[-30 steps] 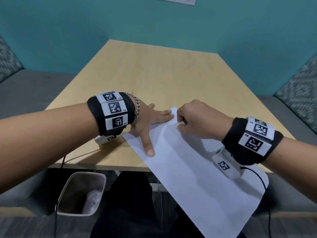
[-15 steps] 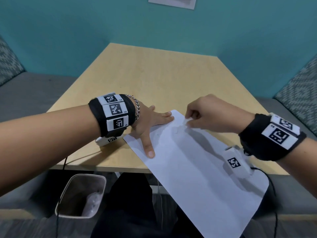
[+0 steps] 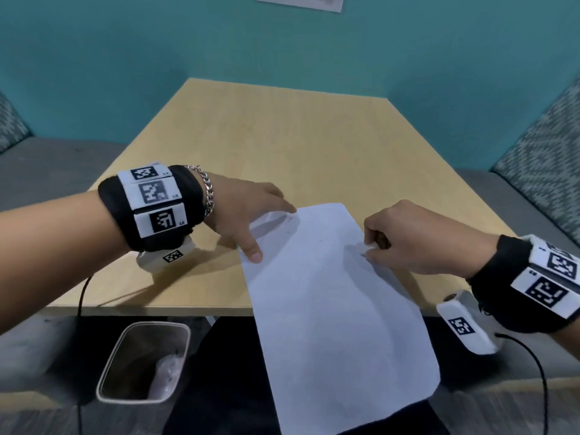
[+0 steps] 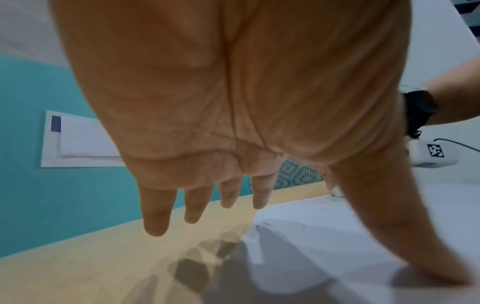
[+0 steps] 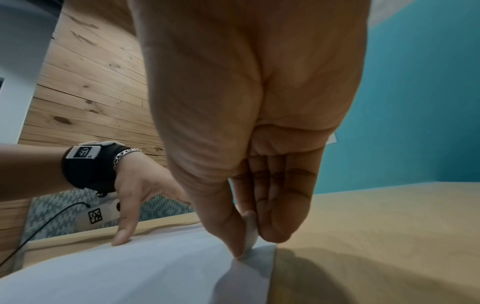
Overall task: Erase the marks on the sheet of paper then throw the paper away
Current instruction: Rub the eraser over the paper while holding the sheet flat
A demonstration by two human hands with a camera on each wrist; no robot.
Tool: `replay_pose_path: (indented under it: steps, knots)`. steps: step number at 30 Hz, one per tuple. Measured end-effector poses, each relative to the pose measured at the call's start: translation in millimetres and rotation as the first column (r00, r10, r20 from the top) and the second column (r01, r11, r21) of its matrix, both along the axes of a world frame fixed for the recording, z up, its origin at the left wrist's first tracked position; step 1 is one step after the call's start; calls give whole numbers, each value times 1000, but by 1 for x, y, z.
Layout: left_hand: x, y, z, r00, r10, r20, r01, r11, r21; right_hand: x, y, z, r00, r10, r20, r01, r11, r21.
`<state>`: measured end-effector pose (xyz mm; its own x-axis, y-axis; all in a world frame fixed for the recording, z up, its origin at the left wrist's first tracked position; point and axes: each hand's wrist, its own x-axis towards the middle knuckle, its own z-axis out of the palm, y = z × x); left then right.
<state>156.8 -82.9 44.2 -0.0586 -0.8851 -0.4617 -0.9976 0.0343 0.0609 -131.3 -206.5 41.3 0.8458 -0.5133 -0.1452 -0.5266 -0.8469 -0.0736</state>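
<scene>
A white sheet of paper [image 3: 329, 293] lies on the wooden table [image 3: 282, 136] and hangs over its front edge. Faint pencil marks [image 3: 320, 240] show near its far end. My left hand [image 3: 273, 230] is spread at the sheet's far left corner, thumb [image 3: 255, 254] pressing the left edge, the other fingers [image 4: 155, 216] straight above the table. That corner of the paper [image 4: 337, 236] bulges up. My right hand [image 3: 373, 249] pinches a small white eraser [image 5: 250, 230] between thumb and fingers, its tip touching the paper's [image 5: 130, 267] right edge.
A white waste bin [image 3: 144, 362] with some crumpled content stands on the floor below the table's front left. Grey benches with patterned cushions [image 3: 539, 158] flank the table. Teal walls close in the far side.
My right hand moved from the sheet's far corner to its right edge with the eraser. The paper swung more upright. My left fingers lifted; the thumb stays on the sheet.
</scene>
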Motion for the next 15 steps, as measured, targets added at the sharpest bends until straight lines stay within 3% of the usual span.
replay_pose_path:
  steps: [7,11,15]
  knots:
    - [-18,23,-13,996,-38,78,51,982,-182,12,13,19,991,-26,-133,27,1000,9]
    - [-21,26,-16,995,42,86,-30,989,-143,45,17,22,996,93,10,-93,995,43]
    - [-19,27,-16,987,69,147,-58,995,-78,80,18,12,990,121,78,-129,985,113]
